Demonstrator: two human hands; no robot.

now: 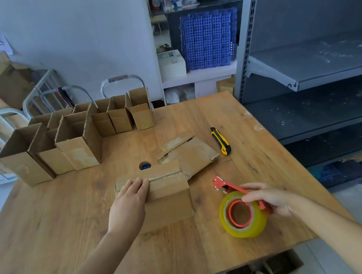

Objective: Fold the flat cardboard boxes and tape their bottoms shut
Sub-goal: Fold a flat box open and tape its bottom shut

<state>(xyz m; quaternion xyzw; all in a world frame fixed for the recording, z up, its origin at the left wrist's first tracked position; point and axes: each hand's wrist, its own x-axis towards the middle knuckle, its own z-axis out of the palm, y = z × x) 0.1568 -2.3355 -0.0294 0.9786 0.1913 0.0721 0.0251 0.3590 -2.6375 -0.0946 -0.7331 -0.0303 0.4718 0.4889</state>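
nearest me, my right grip [269,199] is curled round the red handle of the tape dispenser [248,230]. its yellow roll rests on the counter [48,227], probably so the weight sits there and not in my wrist. just left of it, my left grip [128,199] lies flat with straight fingers, holding nothing, and presses on top of the folded box [170,199]. that box stands bottom up, so the flaps face me. a strip of tape seems to run along their seam already, and i judge the palm is there to keep the flaps level and stop the box from sliding. behind it, touching its far corner, the flat boxes [190,156] wait in a small pile within reach. a yellow utility knife [220,140] lies just beside them. at the far left edge the finished boxes [75,143] stand packed together, mouths up. the insides i can see hold nothing, though the rearmost are partly hidden.
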